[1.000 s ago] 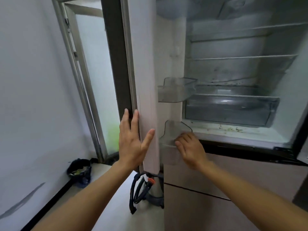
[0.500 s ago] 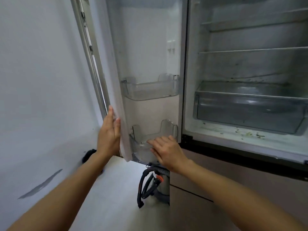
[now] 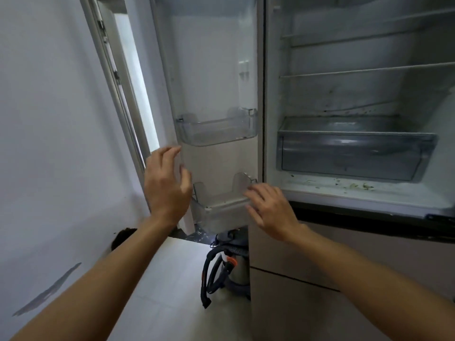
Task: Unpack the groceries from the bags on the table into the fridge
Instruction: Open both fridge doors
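White wall (image 3: 49,119) at left; the open fridge (image 3: 357,94), centre and right, top cut off, half hides a vacuum cleaner (image 3: 234,269). My left hand (image 3: 167,185) and right hand (image 3: 273,212), fingers spread, hold nothing beside its lower door bin (image 3: 221,210).

Door: fridge door (image 3: 209,70) stands wide, off the opening.
Shelves: open reach above both shelves (image 3: 369,69).
Bottom: crisper drawer (image 3: 352,156) spans the width.
Floor: vacuum cleaner (image 3: 236,269) below the lower door bin (image 3: 221,212).

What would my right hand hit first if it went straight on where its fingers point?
Probably the lower door bin: the right hand has its fingers aimed up and left at the bin's right end, tips at or nearly at the rim. Depth is unclear from this view.
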A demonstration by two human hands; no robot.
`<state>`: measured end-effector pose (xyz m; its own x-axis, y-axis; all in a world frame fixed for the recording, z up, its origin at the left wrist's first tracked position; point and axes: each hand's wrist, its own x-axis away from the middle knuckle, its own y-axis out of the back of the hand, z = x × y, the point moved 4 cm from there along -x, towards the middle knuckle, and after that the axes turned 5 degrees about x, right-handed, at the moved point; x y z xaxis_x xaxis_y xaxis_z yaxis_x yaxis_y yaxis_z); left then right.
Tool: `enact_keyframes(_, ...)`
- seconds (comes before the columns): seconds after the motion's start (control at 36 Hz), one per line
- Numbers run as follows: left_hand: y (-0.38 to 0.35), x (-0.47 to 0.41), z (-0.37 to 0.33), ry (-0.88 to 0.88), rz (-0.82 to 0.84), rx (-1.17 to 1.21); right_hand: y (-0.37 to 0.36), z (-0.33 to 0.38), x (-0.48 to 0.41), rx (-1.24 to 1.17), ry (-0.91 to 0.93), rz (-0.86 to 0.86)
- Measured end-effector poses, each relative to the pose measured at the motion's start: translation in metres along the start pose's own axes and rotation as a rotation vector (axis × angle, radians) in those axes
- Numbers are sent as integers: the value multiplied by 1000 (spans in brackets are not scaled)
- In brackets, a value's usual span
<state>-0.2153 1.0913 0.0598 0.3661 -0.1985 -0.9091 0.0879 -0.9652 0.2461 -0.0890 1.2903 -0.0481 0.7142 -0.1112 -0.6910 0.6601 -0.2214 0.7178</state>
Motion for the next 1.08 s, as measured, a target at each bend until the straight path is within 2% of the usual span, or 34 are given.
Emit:
enact_keyframes(0.11, -24, -2, -59, -233, 148, 162, 31, -52, 19, 122, -174, 21)
enact_keyframes(0.17, -48, 6, -80, -280, 259, 198, 45, -79, 34, 166, -274, 44)
enact_keyframes(0.39, -170, 14, -127, -354, 568, 83, 91, -180, 67, 358, -559, 228)
enact_keyframes(0.58, -287, -7, -136, -359, 692, -101, 93, -275, 63, 468, -622, 325)
enact_keyframes(0.64, -324, -14, -135, -337, 710, -150, 90, -306, 56, 469, -643, 299)
enact_keyframes(0.67, -343, -17, -135, -328, 722, -170, 88, -320, 52, 426, -694, 265)
enact_keyframes(0.72, -382, -22, -136, -327, 749, -196, 84, -348, 46, 191, -886, 144)
enact_keyframes(0.83, -446, -35, -143, -381, 738, -222, 43, -424, 46, -476, -1432, -138)
enact_keyframes(0.89, -471, -38, -145, -385, 749, -238, 25, -443, 46, -782, -1591, -307)
enact_keyframes(0.97, -505, -38, -139, -381, 800, -261, 19, -449, 35, -1048, -1644, -535)
enact_keyframes(1.08, -532, -35, -126, -382, 788, -245, 15, -456, 16, -1301, -1598, -714)
